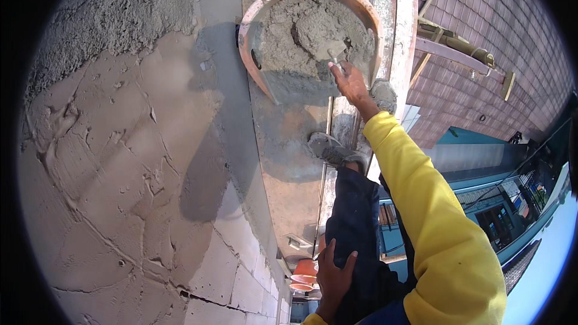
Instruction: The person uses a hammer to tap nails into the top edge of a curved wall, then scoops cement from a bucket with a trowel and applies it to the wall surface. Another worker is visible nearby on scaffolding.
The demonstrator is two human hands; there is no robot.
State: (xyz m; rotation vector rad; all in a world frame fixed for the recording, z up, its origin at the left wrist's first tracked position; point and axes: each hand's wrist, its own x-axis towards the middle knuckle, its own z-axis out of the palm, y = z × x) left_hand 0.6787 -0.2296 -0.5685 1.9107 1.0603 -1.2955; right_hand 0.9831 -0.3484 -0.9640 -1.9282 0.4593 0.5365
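Note:
My right hand (354,86) grips the handle of a trowel (331,50), fingers closed round it. The trowel's blade lies against a heap of wet grey mortar (280,27) in a wide round tub (245,54). The tub's orange-brown rim is smeared with mortar. At the bottom my left hand (335,278) rests by my leg in dark trousers (355,222), fingers apart, with nothing seen in it. Part of the left palm is hidden.
The tub stands on a scaffold of planks (292,201) beside a block wall (232,253), partly coated in mortar (120,18). My mortar-caked shoe (331,149) is below the tub. Orange buckets (304,271) stand near the lower edge. A tiled roof (481,12) drops away right.

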